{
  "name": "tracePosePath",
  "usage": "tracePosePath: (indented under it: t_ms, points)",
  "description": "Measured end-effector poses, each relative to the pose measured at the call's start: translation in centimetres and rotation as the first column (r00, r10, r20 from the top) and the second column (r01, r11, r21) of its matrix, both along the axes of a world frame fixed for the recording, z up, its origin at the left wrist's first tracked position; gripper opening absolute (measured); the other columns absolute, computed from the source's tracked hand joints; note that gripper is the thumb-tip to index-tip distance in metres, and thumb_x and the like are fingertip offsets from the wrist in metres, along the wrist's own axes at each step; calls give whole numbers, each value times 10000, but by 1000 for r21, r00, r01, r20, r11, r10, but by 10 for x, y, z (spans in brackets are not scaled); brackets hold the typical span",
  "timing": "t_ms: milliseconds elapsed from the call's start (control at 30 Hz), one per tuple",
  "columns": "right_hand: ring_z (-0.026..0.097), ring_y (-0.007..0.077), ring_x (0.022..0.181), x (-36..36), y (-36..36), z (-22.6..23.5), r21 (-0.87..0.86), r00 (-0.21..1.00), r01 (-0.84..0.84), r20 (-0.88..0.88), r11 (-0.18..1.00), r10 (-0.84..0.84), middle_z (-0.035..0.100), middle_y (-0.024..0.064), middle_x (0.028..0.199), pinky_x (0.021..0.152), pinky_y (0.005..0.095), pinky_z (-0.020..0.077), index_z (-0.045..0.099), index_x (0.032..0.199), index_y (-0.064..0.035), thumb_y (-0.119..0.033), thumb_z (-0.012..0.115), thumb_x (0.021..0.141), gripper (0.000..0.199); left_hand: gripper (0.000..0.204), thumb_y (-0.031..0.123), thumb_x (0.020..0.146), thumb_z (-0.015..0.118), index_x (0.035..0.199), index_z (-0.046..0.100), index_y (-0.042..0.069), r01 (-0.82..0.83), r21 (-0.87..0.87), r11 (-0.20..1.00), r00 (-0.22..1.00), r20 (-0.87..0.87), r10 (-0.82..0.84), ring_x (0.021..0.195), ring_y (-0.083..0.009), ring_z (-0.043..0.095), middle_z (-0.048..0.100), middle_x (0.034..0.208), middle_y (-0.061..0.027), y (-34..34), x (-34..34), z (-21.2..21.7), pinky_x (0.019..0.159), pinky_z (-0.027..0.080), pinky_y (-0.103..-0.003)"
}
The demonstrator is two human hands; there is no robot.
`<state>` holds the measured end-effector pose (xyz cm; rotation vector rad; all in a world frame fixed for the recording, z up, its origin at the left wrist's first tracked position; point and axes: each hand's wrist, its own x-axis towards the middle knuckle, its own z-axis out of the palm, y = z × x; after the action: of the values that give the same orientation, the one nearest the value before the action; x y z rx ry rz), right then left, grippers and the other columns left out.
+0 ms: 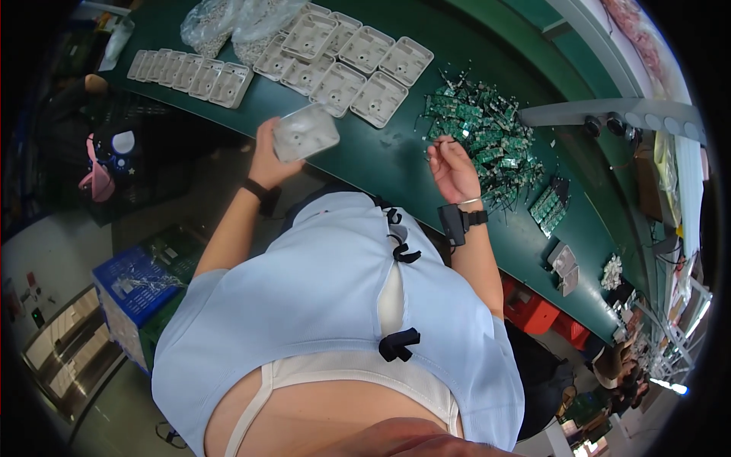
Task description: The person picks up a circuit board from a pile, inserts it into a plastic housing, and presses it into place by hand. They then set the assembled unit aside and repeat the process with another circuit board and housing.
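Note:
My left hand (276, 161) grips a white plastic housing (306, 132) by its left side, holding it over the near edge of the green table. At the near left side of a heap of green circuit boards (487, 126) with dark wires is my right hand (455, 169). Its thumb and fingers are pinched together, with a dark bit at the tips too small to make out. Beyond the held housing, several open white housings (378, 99) lie in rows, some stacked on others. Further left stands a row of similar housings (227, 84) set close together.
Clear plastic bags of small pale parts (209, 27) lie at the back. To the right are a smaller group of boards (550, 206), a pair of housing pieces (563, 268) and a small white pile (611, 272). A grey curved arm (609, 112) reaches over the table; a blue crate (137, 286) stands lower left.

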<state>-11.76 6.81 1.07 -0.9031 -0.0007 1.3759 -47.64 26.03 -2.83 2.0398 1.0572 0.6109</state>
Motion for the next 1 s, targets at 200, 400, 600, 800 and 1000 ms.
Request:
tracePosePath:
  t_ms: [200,400,600,800,1000]
  points:
    - [679,138,874,-22,5,76,107,788,-35,615,994,-39,710,71,979,750,230,529,678,1052,-7,-22,657,930,125,1007,196,586,850,1426,336,-13,219,113,969,959,161,-235,1266,-395,464,452,1359,-232,-35,99,98,1106,365,-435]
    - [643,81,807,-36,-8,106,11,453,-40,891,999,8,714,38,902,727,210,497,708,998,-1,-3,704,882,116,994,190,602,858,1427,336,5,312,145,939,911,237,-339,1269,-406,468,463,1356,-222,-64,149,130,1097,372,-434]
    - [646,68,756,-37,-19,114,23,250,-49,968,999,-10,722,36,865,682,214,501,719,977,3,-13,722,863,115,964,184,595,854,1405,353,37,323,222,920,894,246,-374,1244,-408,494,474,1336,-208,-83,170,140,1048,420,-427]
    - [683,135,722,-37,-23,118,49,-38,-41,998,998,-50,728,75,867,659,245,516,715,924,-20,-9,728,830,96,936,175,605,834,1393,341,63,305,233,923,892,268,-363,1166,-408,549,461,1333,-209,-95,180,149,924,515,-423]
    - [662,244,700,-38,-19,121,179,-340,-114,917,977,-208,719,70,868,632,323,499,695,865,-58,-3,733,751,132,927,148,628,810,1405,311,74,264,256,930,884,321,-339,1140,-411,567,429,1363,-206,-103,186,145,870,542,-431]
